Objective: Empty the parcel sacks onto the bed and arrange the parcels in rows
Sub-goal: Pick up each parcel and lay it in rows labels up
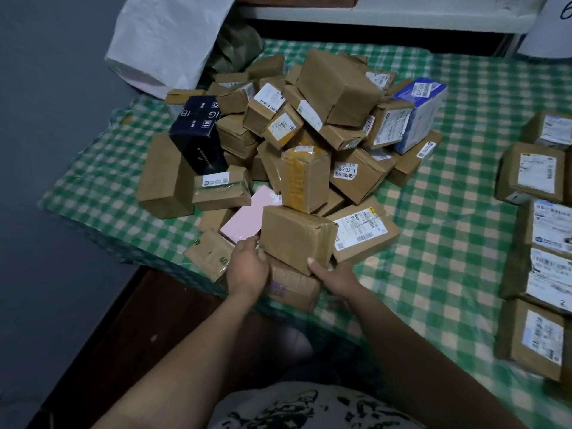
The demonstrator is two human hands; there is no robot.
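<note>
The bed (433,274), under a green check sheet, carries everything. A pile (309,134) of parcels lies heaped on its left half and reaches the near edge. Along the right side a row (538,230) of parcels lies label-up, well apart from the pile. A white sack (167,38) slumps behind the pile at the far left and looks emptied. At the pile's near foot a brown box (294,239) sits on a lower box (291,289).

The left hand (247,270) curls round the box's left side. The right hand (334,277) clasps its near right corner, thumb on the front face, fingers hidden beneath. So the hands are apart, clamped on the box between them.

The step in hand seems to be sorting: taking one parcel from the heap for the rows. The next move calls for lifting the box clear without toppling the taped parcel (305,178) standing just behind it. The box then has to go right to the row.
</note>
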